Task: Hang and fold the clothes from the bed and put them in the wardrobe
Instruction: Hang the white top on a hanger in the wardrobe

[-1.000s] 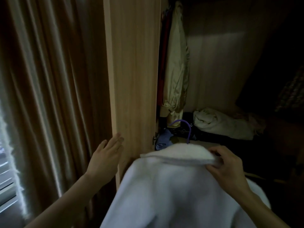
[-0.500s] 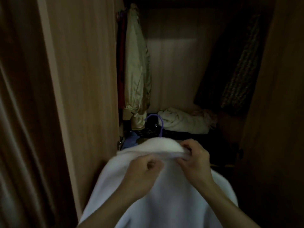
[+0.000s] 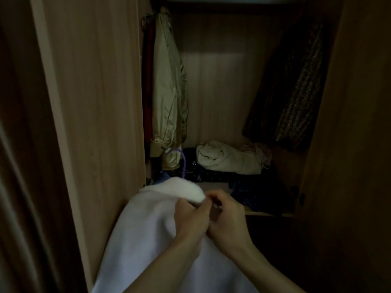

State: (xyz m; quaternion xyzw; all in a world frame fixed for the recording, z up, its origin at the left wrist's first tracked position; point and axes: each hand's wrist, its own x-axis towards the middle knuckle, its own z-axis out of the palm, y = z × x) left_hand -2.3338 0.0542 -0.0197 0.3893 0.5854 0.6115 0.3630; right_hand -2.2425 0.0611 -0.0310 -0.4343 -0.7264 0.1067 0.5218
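Observation:
A white fleece garment (image 3: 148, 229) hangs on a purple hanger, whose hook (image 3: 179, 159) sticks up above the collar. I hold it in front of the open wardrobe (image 3: 222, 81). My left hand (image 3: 190, 216) and my right hand (image 3: 226, 214) are close together, both pinching the collar at its right end. The hanger's body is hidden inside the cloth.
A cream jacket (image 3: 169, 85) hangs at the wardrobe's left, dark knitted clothes (image 3: 296, 92) at the right. A crumpled white cloth (image 3: 228, 157) lies on dark folded clothes on the shelf. The left door panel (image 3: 95, 102) and the right door (image 3: 349, 144) flank the opening.
My left hand left the wardrobe door and came onto the collar beside my right hand. The view swung right to face the wardrobe's inside. Both hands have shifted to the collar's right end.

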